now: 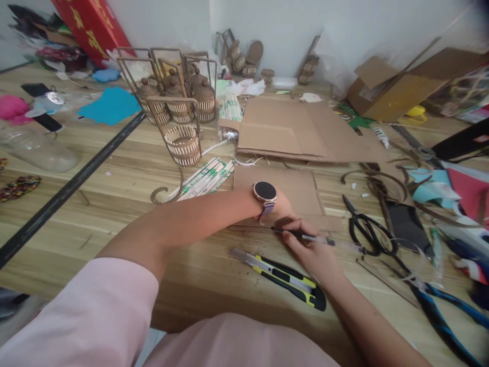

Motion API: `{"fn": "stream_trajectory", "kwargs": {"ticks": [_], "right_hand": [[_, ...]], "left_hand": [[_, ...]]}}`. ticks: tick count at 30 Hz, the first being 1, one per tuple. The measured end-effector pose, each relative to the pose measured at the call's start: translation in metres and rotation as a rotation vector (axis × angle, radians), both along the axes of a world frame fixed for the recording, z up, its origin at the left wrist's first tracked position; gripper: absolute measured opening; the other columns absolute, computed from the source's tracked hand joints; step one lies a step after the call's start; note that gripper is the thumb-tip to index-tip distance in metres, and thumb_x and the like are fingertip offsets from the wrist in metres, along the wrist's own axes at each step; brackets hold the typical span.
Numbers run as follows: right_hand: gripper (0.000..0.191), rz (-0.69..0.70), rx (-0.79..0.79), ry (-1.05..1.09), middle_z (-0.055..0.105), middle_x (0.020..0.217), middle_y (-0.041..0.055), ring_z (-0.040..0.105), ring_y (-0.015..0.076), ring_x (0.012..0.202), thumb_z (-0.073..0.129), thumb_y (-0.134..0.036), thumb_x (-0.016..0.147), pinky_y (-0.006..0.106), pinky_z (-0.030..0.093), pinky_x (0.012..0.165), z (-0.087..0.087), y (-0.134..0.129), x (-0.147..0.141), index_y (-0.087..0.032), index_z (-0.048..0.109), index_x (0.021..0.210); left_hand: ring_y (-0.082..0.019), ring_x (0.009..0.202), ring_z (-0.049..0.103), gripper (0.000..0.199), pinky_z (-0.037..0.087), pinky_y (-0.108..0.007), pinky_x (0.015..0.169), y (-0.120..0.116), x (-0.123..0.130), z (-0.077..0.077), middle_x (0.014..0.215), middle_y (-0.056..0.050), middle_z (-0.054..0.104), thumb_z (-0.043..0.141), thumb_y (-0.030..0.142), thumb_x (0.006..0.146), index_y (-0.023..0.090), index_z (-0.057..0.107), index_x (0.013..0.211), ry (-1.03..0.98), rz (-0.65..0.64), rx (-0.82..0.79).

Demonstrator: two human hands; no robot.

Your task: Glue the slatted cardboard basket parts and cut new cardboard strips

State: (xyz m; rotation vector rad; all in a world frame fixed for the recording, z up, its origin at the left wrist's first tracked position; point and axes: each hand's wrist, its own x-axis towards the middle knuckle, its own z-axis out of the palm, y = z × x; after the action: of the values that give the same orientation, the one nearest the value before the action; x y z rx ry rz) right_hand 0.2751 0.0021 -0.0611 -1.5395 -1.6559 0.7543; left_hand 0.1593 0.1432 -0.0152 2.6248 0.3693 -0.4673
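Observation:
My right hand point(314, 254) is closed around a black pen point(305, 236), its tip pointing left at the near edge of a small brown cardboard piece point(301, 191). Against that same cardboard rests my left hand point(280, 208), with a round-faced watch point(265, 191) on the wrist. Most of the left fingers are hidden behind the wrist and beside the right hand. Just in front of both hands lies a yellow and black utility knife point(286, 279) with its blade out. Black-handled scissors point(369, 229) lie to the right of my right hand.
Blue-handled pliers point(439, 306) lie at the right. Behind my left arm are several wrapped sticks point(206, 178) and an open slatted basket point(182, 145), with lidded baskets beyond. Larger folded cardboard point(282, 125) and an open box point(397, 84) stand farther back.

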Motion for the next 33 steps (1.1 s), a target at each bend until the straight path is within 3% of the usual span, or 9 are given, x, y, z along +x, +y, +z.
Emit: {"fn": "stream_trajectory", "kwargs": {"ticks": [3, 7, 12, 18, 25, 29, 33], "right_hand": [[0.020, -0.032, -0.009, -0.012, 0.074, 0.079, 0.0044, 0.069, 0.0206, 0.074, 0.062, -0.041, 0.084, 0.030, 0.055, 0.068, 0.000, -0.001, 0.009, -0.023, 0.068, 0.078], [0.022, -0.098, -0.010, -0.030, 0.074, 0.076, 0.0051, 0.068, 0.0207, 0.070, 0.064, -0.044, 0.081, 0.031, 0.054, 0.064, 0.002, -0.004, 0.030, -0.023, 0.068, 0.076], [0.022, -0.212, -0.003, -0.124, 0.067, 0.063, 0.0027, 0.060, 0.0184, 0.055, 0.064, -0.045, 0.079, 0.031, 0.048, 0.052, 0.007, -0.011, 0.062, -0.024, 0.066, 0.072], [0.023, -0.363, -0.021, -0.242, 0.068, 0.067, 0.0040, 0.054, 0.0162, 0.050, 0.061, -0.046, 0.074, 0.031, 0.043, 0.048, 0.010, -0.019, 0.096, -0.023, 0.066, 0.071], [0.025, -0.523, 0.039, -0.279, 0.065, 0.061, 0.0030, 0.050, 0.0161, 0.045, 0.061, -0.050, 0.073, 0.031, 0.038, 0.043, 0.017, -0.029, 0.111, -0.025, 0.065, 0.070], [0.023, -0.434, 0.099, -0.219, 0.069, 0.071, 0.0037, 0.060, 0.0188, 0.057, 0.064, -0.048, 0.077, 0.031, 0.045, 0.049, 0.015, -0.024, 0.098, -0.025, 0.067, 0.078], [0.022, -0.332, 0.150, -0.190, 0.075, 0.084, 0.0048, 0.070, 0.0229, 0.079, 0.060, -0.045, 0.083, 0.036, 0.054, 0.070, 0.003, -0.011, 0.089, -0.026, 0.068, 0.090]], "left_hand": [[-0.022, 0.058, 0.065, 0.068, 0.048, -0.029, 0.058, -0.004, -0.002, 0.011, 0.068, -0.003, 0.075, 0.082, -0.009, 0.052, 0.021, 0.077, 0.113, 0.146, -0.018, -0.020], [-0.021, 0.064, 0.067, 0.099, 0.047, -0.026, 0.062, -0.014, -0.005, 0.032, 0.082, -0.003, 0.079, 0.078, -0.014, 0.058, 0.027, 0.056, 0.145, 0.223, 0.018, -0.007], [-0.019, 0.064, 0.066, 0.110, 0.049, -0.026, 0.070, -0.023, -0.006, 0.046, 0.083, -0.001, 0.080, 0.073, -0.019, 0.061, 0.036, 0.045, 0.152, 0.284, 0.069, 0.007], [-0.020, 0.066, 0.069, 0.118, 0.054, -0.030, 0.072, -0.022, -0.003, 0.044, 0.091, -0.001, 0.080, 0.072, -0.019, 0.057, 0.045, 0.040, 0.151, 0.332, 0.087, 0.015], [-0.021, 0.064, 0.069, 0.118, 0.056, -0.033, 0.074, -0.020, -0.003, 0.037, 0.081, 0.000, 0.078, 0.073, -0.014, 0.062, 0.045, 0.029, 0.155, 0.356, -0.005, 0.069], [-0.021, 0.065, 0.068, 0.117, 0.055, -0.035, 0.076, -0.020, -0.001, 0.036, 0.082, 0.000, 0.079, 0.074, -0.014, 0.062, 0.042, 0.032, 0.155, 0.328, 0.004, 0.090], [-0.022, 0.066, 0.068, 0.112, 0.053, -0.030, 0.069, -0.020, -0.002, 0.033, 0.079, -0.001, 0.078, 0.079, -0.013, 0.049, 0.038, 0.055, 0.145, 0.161, 0.051, 0.109]]}}
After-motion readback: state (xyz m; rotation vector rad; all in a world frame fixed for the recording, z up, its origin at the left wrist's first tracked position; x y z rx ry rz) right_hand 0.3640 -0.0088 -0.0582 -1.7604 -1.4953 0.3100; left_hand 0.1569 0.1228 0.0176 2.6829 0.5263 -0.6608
